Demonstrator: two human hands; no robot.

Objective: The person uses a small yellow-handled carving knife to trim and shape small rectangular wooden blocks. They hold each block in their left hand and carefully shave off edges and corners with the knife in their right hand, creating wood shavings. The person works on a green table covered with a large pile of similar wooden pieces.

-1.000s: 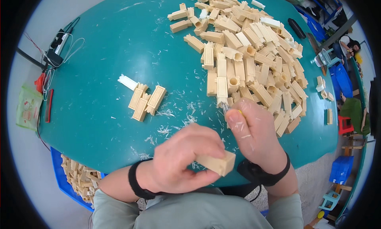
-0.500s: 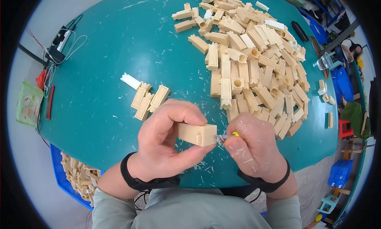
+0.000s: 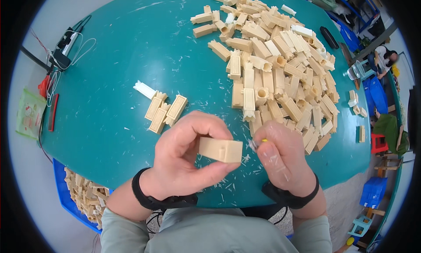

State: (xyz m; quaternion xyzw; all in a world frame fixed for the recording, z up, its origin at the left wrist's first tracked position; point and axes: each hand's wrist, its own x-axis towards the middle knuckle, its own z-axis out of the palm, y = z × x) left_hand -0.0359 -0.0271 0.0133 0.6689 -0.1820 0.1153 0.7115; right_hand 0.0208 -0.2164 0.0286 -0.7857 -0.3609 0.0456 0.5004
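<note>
In my left hand (image 3: 182, 163), between thumb and fingers, is a beige rectangular plastic block (image 3: 220, 150) with a small nub on its side; its flat end faces right. My right hand (image 3: 284, 158), dotted with white shavings, is closed around a small knife (image 3: 264, 140). Only a bit of yellow and a blurred blade tip show; the fist hides the rest. A gap separates the blade from the block. Just beyond my left hand lie several finished-looking beige blocks (image 3: 176, 107) and a white one (image 3: 144, 89).
A large heap of beige blocks (image 3: 280, 77) covers the right of the green table (image 3: 101, 112). Thin shavings are scattered about. A blue bin (image 3: 66, 200) of blocks stands at lower left. Cables and a power strip (image 3: 66, 44) lie at the left edge. Another person (image 3: 385, 60) sits far right.
My right hand has drawn the knife slightly right and up, away from the block's end. The left hand and block have shifted a little to the right.
</note>
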